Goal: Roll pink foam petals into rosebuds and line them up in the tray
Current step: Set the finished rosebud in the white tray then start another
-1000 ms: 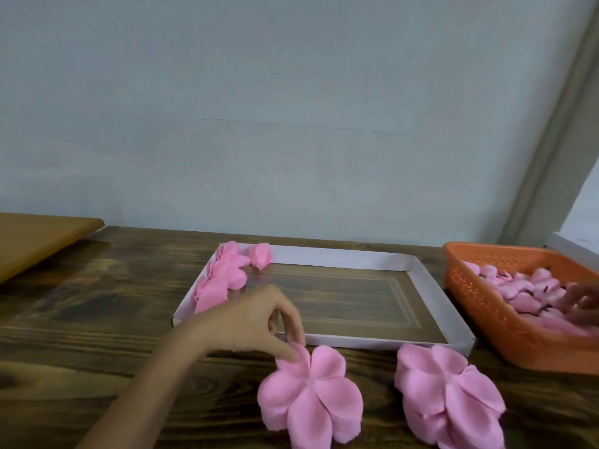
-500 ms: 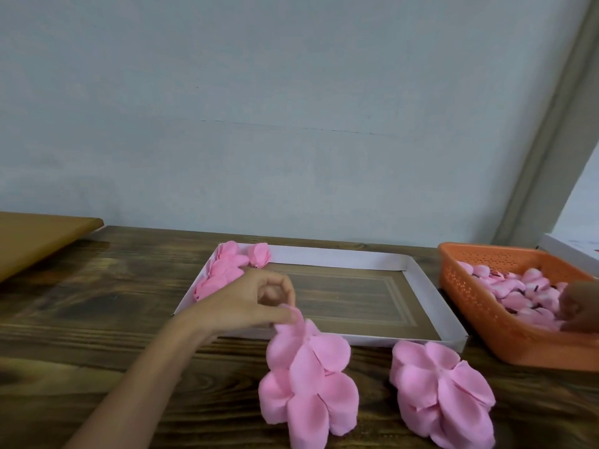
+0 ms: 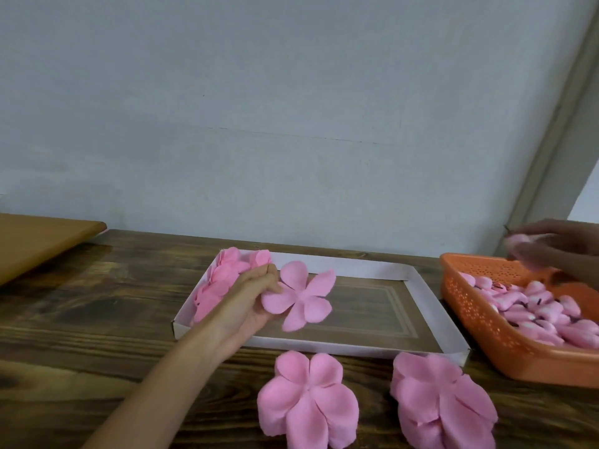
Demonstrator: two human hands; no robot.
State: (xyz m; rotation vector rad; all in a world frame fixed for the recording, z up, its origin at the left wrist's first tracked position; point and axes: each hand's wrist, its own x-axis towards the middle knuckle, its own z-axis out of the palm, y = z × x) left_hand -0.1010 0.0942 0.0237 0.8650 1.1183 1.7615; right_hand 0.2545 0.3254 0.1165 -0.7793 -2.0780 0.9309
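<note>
My left hand point(image 3: 252, 296) holds one flat pink foam petal sheet point(image 3: 299, 294) by its edge, lifted above the white tray point(image 3: 428, 306). Several rolled pink rosebuds point(image 3: 223, 280) sit in the tray's far left corner, partly hidden by that hand. Two stacks of petal sheets lie on the table in front of the tray, the left stack point(image 3: 308, 400) and the right stack point(image 3: 444, 403). My right hand point(image 3: 547, 247), blurred, hovers over the orange basket point(image 3: 479, 322) and pinches a small pink bud piece point(image 3: 518, 241).
The orange basket at the right holds several small pink pieces point(image 3: 544, 315). A tan board point(image 3: 39, 238) lies at the far left on the dark wooden table point(image 3: 81, 335). A pale wall stands right behind the table.
My left hand has lifted one petal sheet off the left stack and carried it up over the tray. My right hand has risen out of the basket with a small pink piece.
</note>
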